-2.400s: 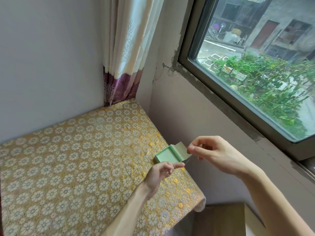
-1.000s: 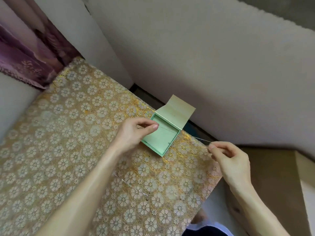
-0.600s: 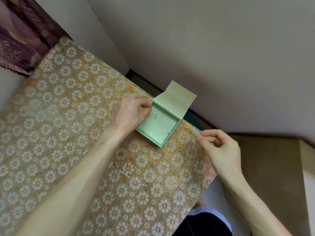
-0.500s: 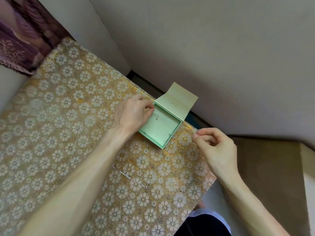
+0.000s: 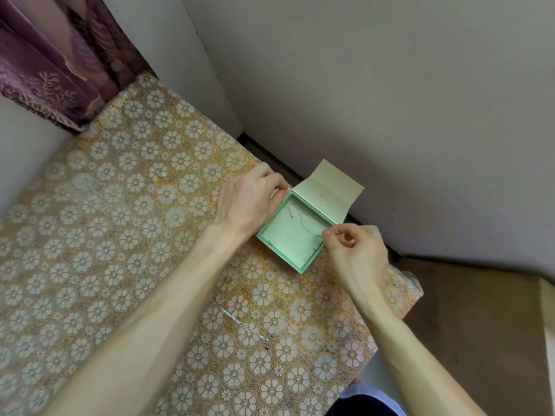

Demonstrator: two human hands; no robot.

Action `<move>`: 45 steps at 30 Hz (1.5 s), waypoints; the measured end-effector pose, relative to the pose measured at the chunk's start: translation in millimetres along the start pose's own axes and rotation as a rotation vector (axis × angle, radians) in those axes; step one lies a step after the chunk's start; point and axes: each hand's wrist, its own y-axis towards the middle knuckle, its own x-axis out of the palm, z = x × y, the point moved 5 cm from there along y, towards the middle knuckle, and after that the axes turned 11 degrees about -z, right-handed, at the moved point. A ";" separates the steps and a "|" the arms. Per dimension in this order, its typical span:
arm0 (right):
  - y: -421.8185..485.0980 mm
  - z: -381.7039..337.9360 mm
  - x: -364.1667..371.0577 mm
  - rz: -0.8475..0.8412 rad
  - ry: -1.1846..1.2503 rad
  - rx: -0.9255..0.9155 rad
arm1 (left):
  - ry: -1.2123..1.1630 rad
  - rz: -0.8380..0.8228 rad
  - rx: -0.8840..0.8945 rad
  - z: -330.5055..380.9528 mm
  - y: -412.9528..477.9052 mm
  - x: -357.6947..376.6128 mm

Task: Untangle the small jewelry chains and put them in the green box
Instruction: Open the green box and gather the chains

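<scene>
Since the frame half a second back, my right hand (image 5: 357,253) has travelled from beside the green box (image 5: 279,255) to its right rim, and more of the chain (image 5: 300,223) has settled onto the box floor.

Current state:
1. My right thumb and forefinger are closed in a pinch on the chain's end, directly over the right rim. The other fingers are curled loosely behind.
2. My left hand (image 5: 247,202) sits at the far-left corner of the box with its fingers curled. Whether they pinch the chain's other end or only brace the box wall, I cannot tell.
3. The chain runs as one thin wavy line across the box interior, corner to rim. The lid (image 5: 329,190) stands open against the wall behind.
4. A second chain (image 5: 243,324) lies stretched on the tablecloth (image 5: 135,235), well apart from the box and nearer to me.

Procedure for the step in hand, as I judge it:
1. Lower the right pinch inside the rim before releasing, so the end drops on the floor and not over the wall.
2. Keep the line slack but uncrossed. Lay it down in one pass; do not heap it.
3. Release one end at a time, the right end first.
4. Lift both hands straight up and clear of the link line.

Caution: the chain is fine and light. It may cling to skin on release and drag back out, or loop on itself and knot again.
</scene>
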 end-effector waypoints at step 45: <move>24.7 10.5 25.0 0.002 -0.017 -0.013 | 0.303 -0.043 0.134 7.2 -9.8 54.0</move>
